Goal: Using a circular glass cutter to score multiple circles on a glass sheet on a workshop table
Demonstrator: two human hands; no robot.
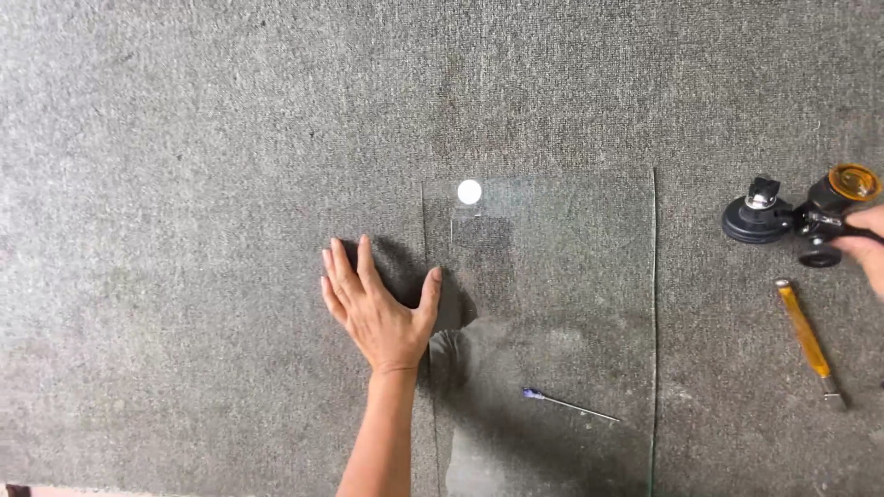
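A clear glass sheet [571,276] lies flat on grey carpet [184,184], its edges showing as thin green lines. My left hand [376,304] rests flat on the carpet with fingers spread, the thumb touching the sheet's left edge. At the right edge of the view, my right hand [867,247] grips a black suction-cup circle cutter [792,219] with an amber cap, which sits on the carpet to the right of the glass. A white round reflection [470,191] shows near the sheet's top left corner.
A yellow-handled glass cutter [808,339] lies on the carpet below the black tool. A thin tool with a purple tip [569,404] lies on the lower part of the glass. Carpet stretches wide to the left and above.
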